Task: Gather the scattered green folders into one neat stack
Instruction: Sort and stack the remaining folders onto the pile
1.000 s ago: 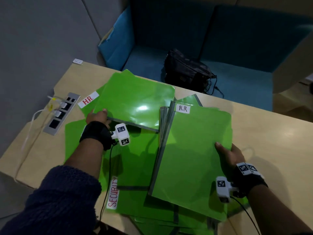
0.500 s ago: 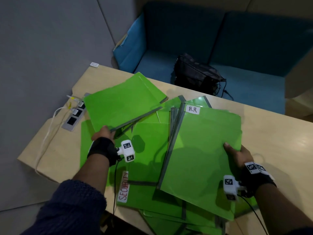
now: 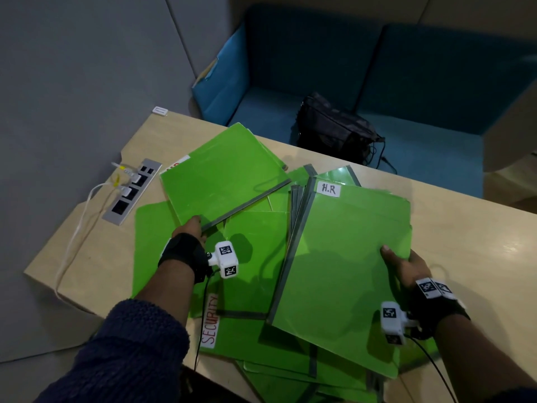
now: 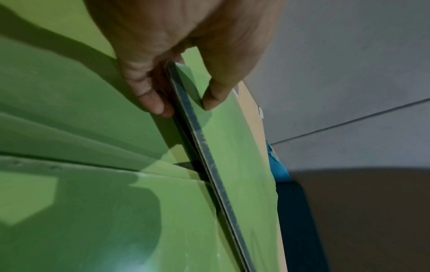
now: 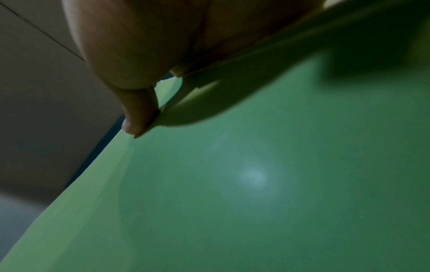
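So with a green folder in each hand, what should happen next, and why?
Probably the left hand should carry its lifted folder across onto the H.R folder that the right hand grips, since several folders already sit bunched beneath that one.

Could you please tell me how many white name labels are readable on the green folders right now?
2: the H.R label on the top folder gripped by the right hand, and the SECURITY label near the left forearm. A third, far left, is mostly hidden.
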The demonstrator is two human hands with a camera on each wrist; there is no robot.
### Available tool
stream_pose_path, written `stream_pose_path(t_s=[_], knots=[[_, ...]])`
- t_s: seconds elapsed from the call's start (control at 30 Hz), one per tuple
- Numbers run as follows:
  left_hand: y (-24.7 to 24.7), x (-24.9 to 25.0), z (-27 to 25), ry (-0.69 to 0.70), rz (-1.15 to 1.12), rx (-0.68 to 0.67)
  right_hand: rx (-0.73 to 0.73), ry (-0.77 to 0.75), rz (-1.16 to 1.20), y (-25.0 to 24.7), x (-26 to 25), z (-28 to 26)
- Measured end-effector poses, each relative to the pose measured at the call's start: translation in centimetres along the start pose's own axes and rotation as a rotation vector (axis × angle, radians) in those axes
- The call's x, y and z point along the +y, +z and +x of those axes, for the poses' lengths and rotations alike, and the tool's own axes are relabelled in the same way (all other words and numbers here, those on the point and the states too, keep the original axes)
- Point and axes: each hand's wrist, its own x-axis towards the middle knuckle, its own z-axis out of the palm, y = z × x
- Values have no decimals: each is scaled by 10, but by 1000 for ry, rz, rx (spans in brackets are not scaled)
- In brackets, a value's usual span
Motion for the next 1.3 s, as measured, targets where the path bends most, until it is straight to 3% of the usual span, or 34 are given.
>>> stream_pose_path(t_s=[0.07, 0.23, 0.37, 0.57, 0.7, 0.77, 0.87, 1.03, 1.17, 1.3], knots=[[1, 3, 3, -10, 23, -6, 4, 5, 29, 1, 0, 1], [9, 4, 10, 94, 439, 96, -8, 48, 141, 3, -1, 2], [26, 8, 2, 136, 662, 199, -18, 27, 133, 2, -1, 1], [40, 18, 1, 114, 913, 193, -9, -28, -25, 2, 2, -1], [40, 21, 41, 79, 773, 139, 7, -49, -104, 2, 3, -1], [44, 10, 97, 77, 816, 163, 6, -53, -120, 2, 3, 0], [47, 8, 92, 106, 912, 154, -4, -38, -120, 1, 2, 0], [38, 30, 27, 85, 893, 39, 3, -42, -96, 1, 3, 1], [31, 45, 22, 4, 830, -174, 9, -33, -61, 2, 2, 1], [25, 46, 23, -54, 678, -301, 4, -61, -88, 3, 5, 1]])
